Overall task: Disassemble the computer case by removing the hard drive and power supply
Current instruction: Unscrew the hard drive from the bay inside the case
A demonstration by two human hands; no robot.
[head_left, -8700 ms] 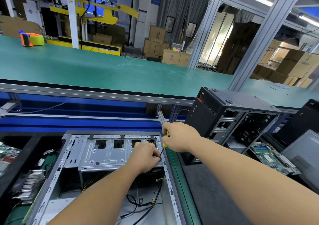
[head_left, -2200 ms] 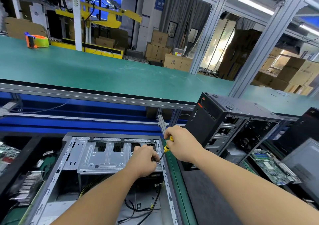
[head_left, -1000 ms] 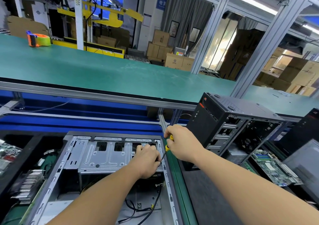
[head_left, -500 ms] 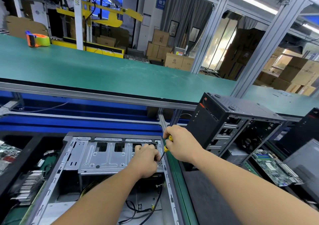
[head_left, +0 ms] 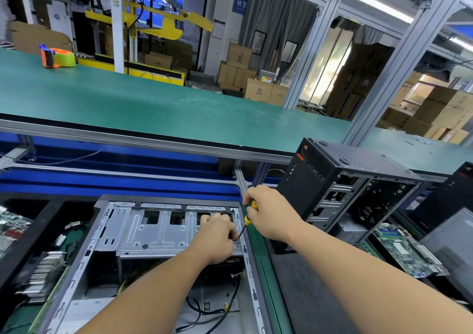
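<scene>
Right hand [head_left: 268, 213] wraps its fingers round the yellow-handled screwdriver [head_left: 246, 221], tip down at the far right corner of the open computer case [head_left: 143, 233] lying flat. Left hand [head_left: 217, 236], fingers curled, rests on its drive cage [head_left: 153, 233]. Blue wall sign [head_left: 240, 2] reads "收"; remainder cut off.

Matt grey sheet-metal case [head_left: 153, 233], matt green bench top [head_left: 153, 108], glossy yellow plastic screwdriver handle [head_left: 247, 219].
</scene>
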